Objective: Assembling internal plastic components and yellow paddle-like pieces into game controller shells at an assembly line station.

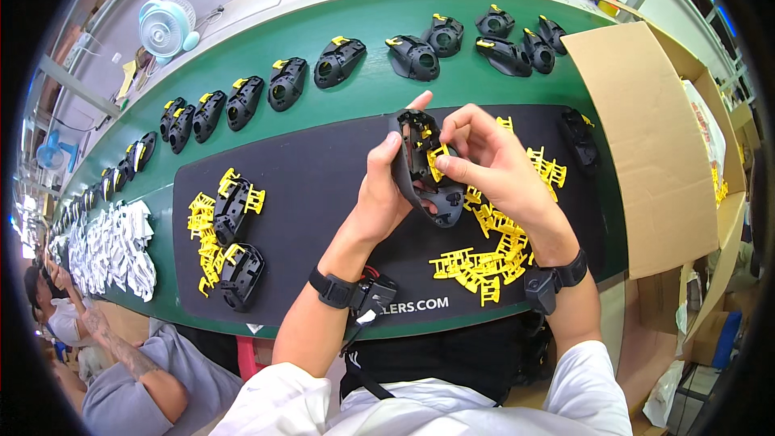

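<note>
My left hand (378, 186) is wrapped around the side of a hollow black plastic shell (450, 207), its open inside facing up. With thumb and fingertips, my right hand (492, 163) pinches a small yellow plastic clip (437, 155) at the shell's inner edge. Whether the clip is seated there I cannot tell. Under and beside my right hand lies a loose heap of yellow clips (488, 262) on the black mat (323, 194). At the mat's left are two more black shells, an upper one (232, 210) and a lower one (242, 276), next to another heap of clips (203, 230).
Black shells with yellow clips (339, 61) line the back of the green table (363, 24). One dark shell (578, 141) rests at the mat's right end. An open cardboard box (646, 153) stands right. White pieces (113, 246) and a seated person (153, 371) are left.
</note>
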`<action>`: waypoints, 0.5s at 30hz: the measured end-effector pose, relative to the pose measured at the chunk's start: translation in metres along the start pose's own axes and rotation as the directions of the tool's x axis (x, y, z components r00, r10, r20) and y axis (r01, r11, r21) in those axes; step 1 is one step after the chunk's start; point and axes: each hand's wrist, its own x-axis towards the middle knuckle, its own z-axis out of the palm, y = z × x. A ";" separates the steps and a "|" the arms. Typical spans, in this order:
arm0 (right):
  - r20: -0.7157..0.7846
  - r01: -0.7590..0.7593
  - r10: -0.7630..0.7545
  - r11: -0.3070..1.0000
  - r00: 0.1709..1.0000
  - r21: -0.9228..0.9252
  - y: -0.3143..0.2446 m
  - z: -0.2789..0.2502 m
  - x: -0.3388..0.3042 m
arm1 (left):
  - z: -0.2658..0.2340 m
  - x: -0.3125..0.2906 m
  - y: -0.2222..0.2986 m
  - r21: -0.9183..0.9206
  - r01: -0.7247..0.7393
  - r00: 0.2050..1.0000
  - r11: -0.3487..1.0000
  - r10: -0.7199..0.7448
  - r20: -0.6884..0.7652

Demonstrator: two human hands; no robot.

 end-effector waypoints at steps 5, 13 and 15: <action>0.237 0.488 -0.431 0.699 0.871 -0.523 -0.026 -0.007 0.000 | 0.000 0.002 0.000 -0.297 0.056 0.992 0.953 -0.086 -0.090; 0.293 0.491 -0.394 0.682 0.871 -0.542 -0.018 0.005 -0.003 | -0.024 0.003 0.000 -0.546 0.380 0.924 0.747 -0.340 0.177; 0.299 0.487 -0.384 0.685 0.874 -0.543 -0.021 0.004 -0.005 | -0.029 0.002 0.004 -0.509 0.418 0.908 0.753 -0.354 0.223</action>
